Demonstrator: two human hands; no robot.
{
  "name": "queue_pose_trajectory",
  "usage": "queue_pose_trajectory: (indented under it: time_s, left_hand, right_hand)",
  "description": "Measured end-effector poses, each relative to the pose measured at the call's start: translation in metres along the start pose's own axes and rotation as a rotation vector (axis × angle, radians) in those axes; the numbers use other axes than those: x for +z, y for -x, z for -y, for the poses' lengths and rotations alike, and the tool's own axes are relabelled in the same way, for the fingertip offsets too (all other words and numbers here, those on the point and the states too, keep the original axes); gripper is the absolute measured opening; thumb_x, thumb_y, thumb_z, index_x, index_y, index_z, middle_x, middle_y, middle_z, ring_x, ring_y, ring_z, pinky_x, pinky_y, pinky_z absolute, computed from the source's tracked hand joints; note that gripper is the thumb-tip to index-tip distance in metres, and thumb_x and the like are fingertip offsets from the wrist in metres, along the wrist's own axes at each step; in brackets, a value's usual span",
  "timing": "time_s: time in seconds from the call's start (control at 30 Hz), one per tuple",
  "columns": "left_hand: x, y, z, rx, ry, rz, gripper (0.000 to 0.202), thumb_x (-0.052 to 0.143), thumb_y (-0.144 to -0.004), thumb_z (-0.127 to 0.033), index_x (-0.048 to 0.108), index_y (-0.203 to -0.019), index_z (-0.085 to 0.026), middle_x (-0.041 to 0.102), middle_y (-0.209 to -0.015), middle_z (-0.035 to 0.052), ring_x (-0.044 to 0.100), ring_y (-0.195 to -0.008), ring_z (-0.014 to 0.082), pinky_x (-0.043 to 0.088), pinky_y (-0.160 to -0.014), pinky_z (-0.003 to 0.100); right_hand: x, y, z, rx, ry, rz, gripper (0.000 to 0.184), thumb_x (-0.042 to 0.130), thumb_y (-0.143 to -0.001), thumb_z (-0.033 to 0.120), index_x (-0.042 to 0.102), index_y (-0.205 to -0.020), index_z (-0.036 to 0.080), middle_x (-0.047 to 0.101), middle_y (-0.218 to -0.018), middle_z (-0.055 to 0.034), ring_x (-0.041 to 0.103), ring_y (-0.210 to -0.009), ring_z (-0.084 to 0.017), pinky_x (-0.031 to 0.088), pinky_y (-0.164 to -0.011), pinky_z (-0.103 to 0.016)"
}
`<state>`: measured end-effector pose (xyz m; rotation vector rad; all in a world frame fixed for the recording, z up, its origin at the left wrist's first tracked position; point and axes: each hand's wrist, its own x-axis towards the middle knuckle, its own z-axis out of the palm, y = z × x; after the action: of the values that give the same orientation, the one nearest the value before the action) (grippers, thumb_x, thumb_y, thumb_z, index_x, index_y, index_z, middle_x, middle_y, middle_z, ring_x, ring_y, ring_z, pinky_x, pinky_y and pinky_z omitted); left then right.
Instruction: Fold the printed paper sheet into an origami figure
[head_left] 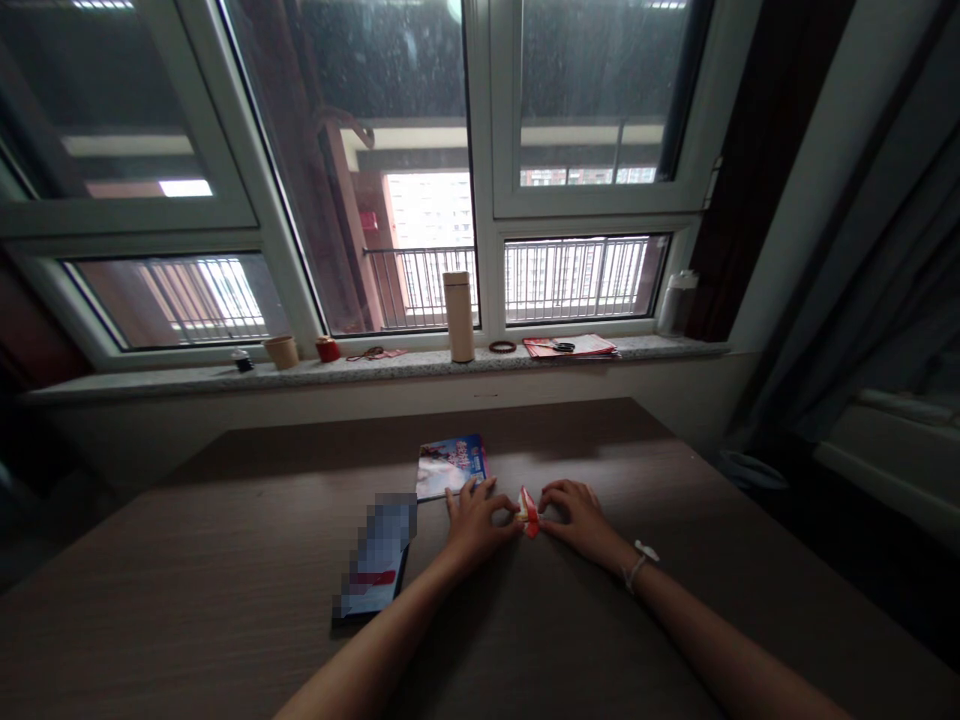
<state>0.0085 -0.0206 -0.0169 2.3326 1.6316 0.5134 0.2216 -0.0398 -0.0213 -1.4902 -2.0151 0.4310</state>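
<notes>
Both of my hands rest on the dark wooden table [225, 560] and meet on a small red and white folded piece of paper [529, 512]. My left hand [474, 522] pinches its left side with thumb and fingertips, the other fingers spread. My right hand [576, 518] pinches its right side, fingers curled; a thin bracelet sits on that wrist. The paper stands slightly off the table between the fingertips.
A colourful booklet [450, 465] lies just beyond my left hand. A dark phone [375, 560] lies to its left. On the windowsill stand a tall beige flask [458, 316], a small cup [282, 352], a red pot [328, 349], and red papers with scissors [570, 346].
</notes>
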Motion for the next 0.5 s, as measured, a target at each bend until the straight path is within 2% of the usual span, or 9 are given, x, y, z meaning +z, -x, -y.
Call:
queue_pose_trajectory:
  time_s: [0.17, 0.5]
  left_hand:
    - [0.0011, 0.0009, -0.0017, 0.010, -0.002, -0.014, 0.026, 0.067, -0.079, -0.050, 0.070, -0.101, -0.039, 0.044, -0.143, -0.0008, 0.025, -0.138, 0.0343, 0.000, -0.108, 0.068]
    - [0.0018, 0.0038, -0.0010, 0.048, 0.049, -0.051, 0.025, 0.062, -0.083, -0.051, 0.070, -0.103, -0.038, 0.046, -0.142, 0.0005, 0.026, -0.138, 0.0329, 0.001, -0.109, 0.068]
  right_hand:
    - [-0.0008, -0.0001, 0.0014, 0.011, 0.028, 0.029, 0.022, 0.063, -0.079, 0.041, 0.069, -0.099, 0.034, 0.059, -0.117, -0.0010, 0.046, -0.117, -0.024, 0.026, -0.106, -0.042]
    - [-0.0021, 0.0026, 0.0040, -0.008, 0.024, 0.030, 0.020, 0.061, -0.081, 0.040, 0.071, -0.097, 0.034, 0.058, -0.119, -0.0017, 0.045, -0.119, -0.025, 0.023, -0.109, -0.047]
